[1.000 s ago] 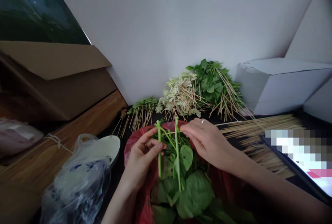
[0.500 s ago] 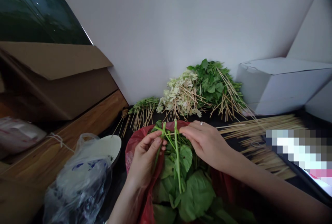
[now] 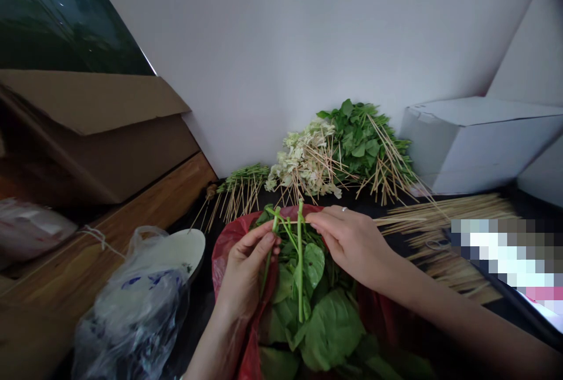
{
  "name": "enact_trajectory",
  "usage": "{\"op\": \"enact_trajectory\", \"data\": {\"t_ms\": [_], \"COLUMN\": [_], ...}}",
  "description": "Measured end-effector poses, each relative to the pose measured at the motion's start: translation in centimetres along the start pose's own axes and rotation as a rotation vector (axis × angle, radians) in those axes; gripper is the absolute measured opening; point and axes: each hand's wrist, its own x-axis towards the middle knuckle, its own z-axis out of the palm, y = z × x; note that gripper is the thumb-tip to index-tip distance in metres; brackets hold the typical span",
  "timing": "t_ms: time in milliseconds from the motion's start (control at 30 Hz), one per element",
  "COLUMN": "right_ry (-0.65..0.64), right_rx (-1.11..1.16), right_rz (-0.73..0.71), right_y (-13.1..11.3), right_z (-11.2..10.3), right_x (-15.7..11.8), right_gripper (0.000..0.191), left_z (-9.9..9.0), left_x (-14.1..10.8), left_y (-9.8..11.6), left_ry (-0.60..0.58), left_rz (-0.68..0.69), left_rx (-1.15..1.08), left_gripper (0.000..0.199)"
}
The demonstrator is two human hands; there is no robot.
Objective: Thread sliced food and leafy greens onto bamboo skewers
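My left hand [image 3: 250, 257] pinches a green vegetable stem [image 3: 268, 257] between thumb and fingers. In my right hand [image 3: 349, 239], a thin bamboo skewer [image 3: 311, 222] is gripped, running level toward the left fingers. A second leafy stem [image 3: 300, 274] hangs from the skewer between the two hands, its cut end upward. Beneath both hands lies a red plastic bag [image 3: 231, 251] full of green leaves [image 3: 332, 327]. The skewer's tip is hidden near the left fingers.
Bundles of skewered greens [image 3: 356, 139] and skewered pale cabbage [image 3: 303, 151] lie along the wall. Loose bamboo skewers [image 3: 457, 216] are spread at right, beside a screen. A white box [image 3: 488, 145] stands behind. At left are a bowl [image 3: 196, 245], a clear plastic bag [image 3: 132, 315] and a cardboard box [image 3: 123, 157].
The right hand stays on the skewer and has shifted very slightly right. The hanging stem has swung a little to a more upright position. The left hand still pinches its stem.
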Motion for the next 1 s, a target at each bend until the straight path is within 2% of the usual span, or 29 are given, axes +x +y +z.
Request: {"op": "enact_trajectory", "data": {"t_ms": [233, 533, 1000], "right_ry": [-0.036, -0.073, -0.119], "right_rx": [0.003, 0.03, -0.057], "right_rz": [-0.005, -0.003, -0.021], "right_y": [-0.3, -0.6, -1.0], "right_z": [0.8, 1.0, 1.8], "right_x": [-0.3, -0.4, -0.7], "right_gripper": [0.032, 0.035, 0.033], "left_z": [-0.2, 0.1, 0.2], "left_x": [0.0, 0.5, 0.7], "left_y": [-1.0, -0.8, -1.9], "left_ry": [-0.041, -0.041, -0.102], "left_rz": [0.044, -0.036, -0.033], "left_rx": [0.021, -0.043, 0.085], "left_gripper": [0.031, 0.03, 0.025]}}
